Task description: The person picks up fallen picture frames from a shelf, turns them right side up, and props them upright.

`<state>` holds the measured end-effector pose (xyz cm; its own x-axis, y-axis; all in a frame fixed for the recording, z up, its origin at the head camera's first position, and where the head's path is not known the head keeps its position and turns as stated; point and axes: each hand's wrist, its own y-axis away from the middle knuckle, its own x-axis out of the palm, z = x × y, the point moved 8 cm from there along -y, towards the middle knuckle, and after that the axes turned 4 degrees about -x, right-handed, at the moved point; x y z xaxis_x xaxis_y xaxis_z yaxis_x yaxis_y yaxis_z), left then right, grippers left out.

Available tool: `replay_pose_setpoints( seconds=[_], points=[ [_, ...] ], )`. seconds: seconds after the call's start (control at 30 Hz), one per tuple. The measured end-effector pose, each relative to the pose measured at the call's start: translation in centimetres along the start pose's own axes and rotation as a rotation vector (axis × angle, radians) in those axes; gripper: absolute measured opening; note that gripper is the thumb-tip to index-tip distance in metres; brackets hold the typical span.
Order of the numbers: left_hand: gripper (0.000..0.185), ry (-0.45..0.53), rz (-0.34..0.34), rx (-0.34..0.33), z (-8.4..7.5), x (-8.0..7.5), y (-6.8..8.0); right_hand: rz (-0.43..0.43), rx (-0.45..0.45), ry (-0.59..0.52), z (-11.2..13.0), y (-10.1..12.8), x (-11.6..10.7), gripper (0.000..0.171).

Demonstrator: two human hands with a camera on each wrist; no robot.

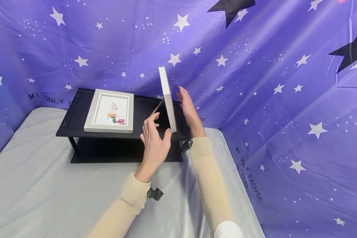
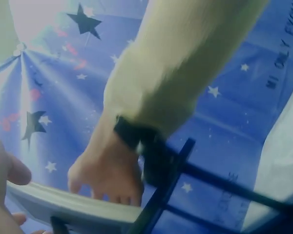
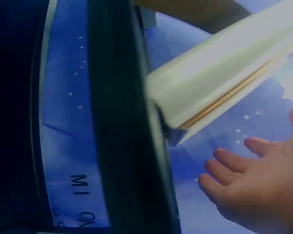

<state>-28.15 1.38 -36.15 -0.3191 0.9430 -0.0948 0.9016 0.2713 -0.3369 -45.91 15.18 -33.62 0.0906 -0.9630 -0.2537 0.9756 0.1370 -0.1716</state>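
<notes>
A white picture frame [image 1: 167, 99] is stood on edge, tilted, on the right end of a black shelf [image 1: 77, 124]. It is flanked by both hands: the left hand [image 1: 153, 140] and the right hand [image 1: 188, 109], fingers straight, nothing clasped. Contact cannot be told. A second frame [image 1: 110, 111] is laid flat on the shelf, left.

On the black stand [image 1: 77, 129] you have a white picture frame [image 1: 110, 111] lying flat at its left; star-printed purple cloth [image 1: 270, 82] hangs behind it.
</notes>
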Motion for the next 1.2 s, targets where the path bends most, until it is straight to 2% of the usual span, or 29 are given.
replay_pose_setpoints(
  seconds=[0.17,0.47,0.77,1.03,1.2],
  points=[
    [0.089,0.031,0.004,-0.037,0.5,1.2,0.4,0.103,0.014,0.037,-0.3,-0.8,1.5,0.070],
    [0.095,-0.044,-0.003,0.055,0.4,1.5,-0.5,0.178,0.003,0.057,-0.1,-1.4,2.6,0.071],
    [0.094,-0.082,0.024,0.080,0.3,1.7,-0.6,0.163,0.007,0.016,-1.0,-1.6,2.6,0.071],
    [0.095,-0.106,0.074,0.073,0.2,1.6,-1.0,0.132,-0.009,0.034,-1.5,-1.0,2.3,0.072],
    [0.085,-0.137,0.089,0.091,0.2,1.3,-1.4,0.124,0.007,0.047,-1.8,-0.8,2.1,0.073]
  ],
)
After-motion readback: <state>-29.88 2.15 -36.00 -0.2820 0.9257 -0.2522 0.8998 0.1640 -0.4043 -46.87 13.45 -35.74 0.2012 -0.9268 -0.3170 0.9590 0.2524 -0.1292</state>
